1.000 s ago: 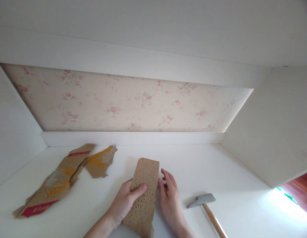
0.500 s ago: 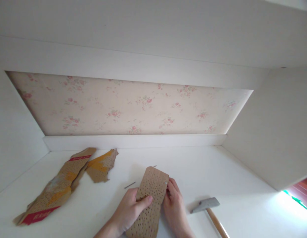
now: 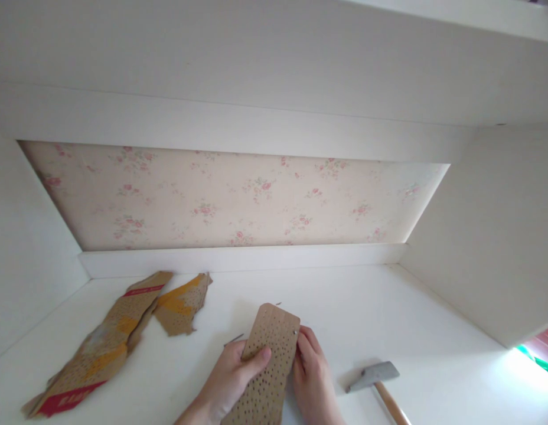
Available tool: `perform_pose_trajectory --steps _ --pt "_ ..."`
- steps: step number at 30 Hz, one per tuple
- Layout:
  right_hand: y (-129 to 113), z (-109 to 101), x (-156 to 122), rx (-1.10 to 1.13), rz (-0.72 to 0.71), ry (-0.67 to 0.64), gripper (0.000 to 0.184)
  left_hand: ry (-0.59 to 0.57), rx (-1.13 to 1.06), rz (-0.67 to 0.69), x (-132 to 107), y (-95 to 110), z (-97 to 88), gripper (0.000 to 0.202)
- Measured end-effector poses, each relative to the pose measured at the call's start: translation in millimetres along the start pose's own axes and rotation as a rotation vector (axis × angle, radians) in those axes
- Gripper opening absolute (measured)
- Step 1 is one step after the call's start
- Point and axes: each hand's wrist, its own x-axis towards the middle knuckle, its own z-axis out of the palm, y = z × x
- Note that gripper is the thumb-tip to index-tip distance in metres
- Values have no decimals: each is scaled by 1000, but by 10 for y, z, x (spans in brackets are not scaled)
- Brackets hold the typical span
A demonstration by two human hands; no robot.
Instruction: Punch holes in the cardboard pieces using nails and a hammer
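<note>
My left hand (image 3: 232, 378) grips a piece of brown cardboard (image 3: 270, 369) by its left edge, thumb pressed on its front. The cardboard is punched with many small holes and has rounded top corners. At its upper right edge sits a small shiny nail head (image 3: 295, 332). Right beside it, my right hand (image 3: 313, 375) is closed, its fingertips pinched partly behind the cardboard; what they hold is hidden. Left of the cardboard a thin nail (image 3: 234, 340) lies on the white surface, and the tip of another (image 3: 278, 303) shows behind its top.
A hammer (image 3: 375, 374) with a wooden handle lies on the white surface to the right. On the left are a long torn cardboard strip (image 3: 101, 348) and a smaller torn piece (image 3: 184, 304), both full of holes. White panels and floral wallpaper (image 3: 265, 206) enclose the space.
The view has tilted up slightly, so things sit a little lower in the picture. Both hands keep nearly the same position on the cardboard.
</note>
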Motion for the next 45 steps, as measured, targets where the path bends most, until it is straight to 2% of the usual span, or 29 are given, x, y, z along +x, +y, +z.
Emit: perform_pose_trajectory --steps 5,12,17,20,22,25,28,31,34,37,42,45 --pt "26 8 -16 -12 -7 8 29 -27 100 28 5 -16 -13 54" --pt "47 8 19 -18 40 142 20 18 136 20 24 -71 -32 54" --pt "33 14 14 -11 75 270 25 30 127 20 28 -87 -38 54" --pt "-8 45 -16 51 120 245 32 14 98 22 34 -108 -37 55" --pt "-17 62 -22 61 136 235 29 18 116 27 46 -140 -46 55" --pt "1 58 -12 48 42 260 24 37 179 33 80 -213 -78 54" --pt "7 42 -4 88 -57 349 22 78 203 22 121 -279 -107 52" --pt "-3 52 2 112 -34 432 26 116 154 36 137 -277 -109 50" --pt "35 87 12 68 32 416 31 147 -14 38 128 -208 -104 54" --pt "153 130 -3 -5 52 349 29 234 -171 -14 124 -143 -122 58" --pt "375 178 -87 -315 -84 131 26 326 -226 -8 159 -171 -176 56" --pt "424 182 -104 -338 -105 103 32 333 -219 5 170 -203 -188 57"
